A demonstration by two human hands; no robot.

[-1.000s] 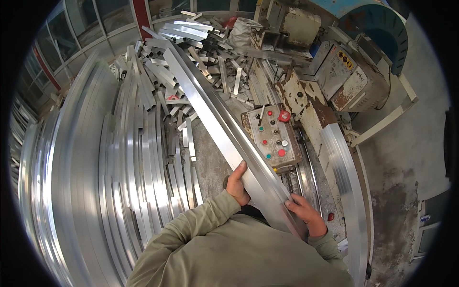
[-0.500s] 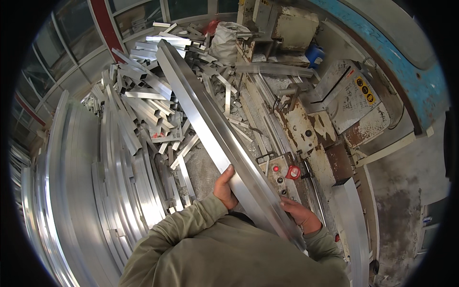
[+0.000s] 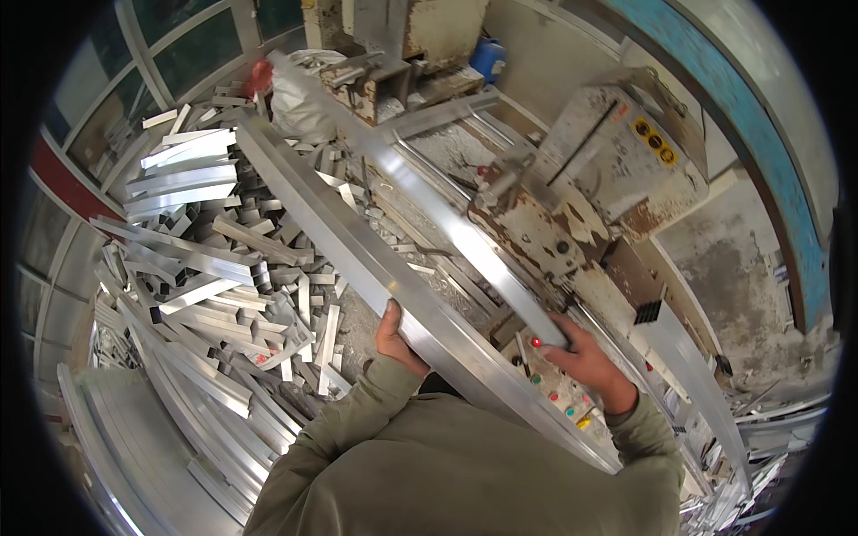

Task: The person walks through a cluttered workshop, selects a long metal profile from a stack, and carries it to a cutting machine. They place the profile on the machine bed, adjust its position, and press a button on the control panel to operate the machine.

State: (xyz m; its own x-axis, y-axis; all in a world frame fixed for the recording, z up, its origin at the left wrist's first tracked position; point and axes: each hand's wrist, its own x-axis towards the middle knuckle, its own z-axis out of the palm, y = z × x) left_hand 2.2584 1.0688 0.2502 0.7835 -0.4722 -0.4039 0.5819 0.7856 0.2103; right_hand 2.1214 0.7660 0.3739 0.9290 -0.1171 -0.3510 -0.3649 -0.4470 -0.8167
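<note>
Long silvery aluminium profiles (image 3: 429, 332) slant across my front, from the far left down to the near right. My left hand (image 3: 399, 344) is closed on their left side, thumb on top. My right hand (image 3: 592, 364) grips the near end of a separate aluminium bar (image 3: 474, 248), held apart from the others and roughly parallel to them. That bar is blurred toward its far end. Under and beside my right hand is a worn control panel (image 3: 565, 393) with coloured buttons, partly hidden by the hand and the bar.
A pale, rusty machine (image 3: 617, 143) with warning stickers stands on the right, below a curved blue beam (image 3: 751, 107). Short aluminium offcuts (image 3: 237, 308) are heaped on the left. Long stock (image 3: 143, 438) lies near left. A white sack (image 3: 299, 107) and blue jug (image 3: 488, 61) are farther back.
My right hand has moved right with one bar, opening a gap between it and the profiles in my left hand. The view has turned to the right.
</note>
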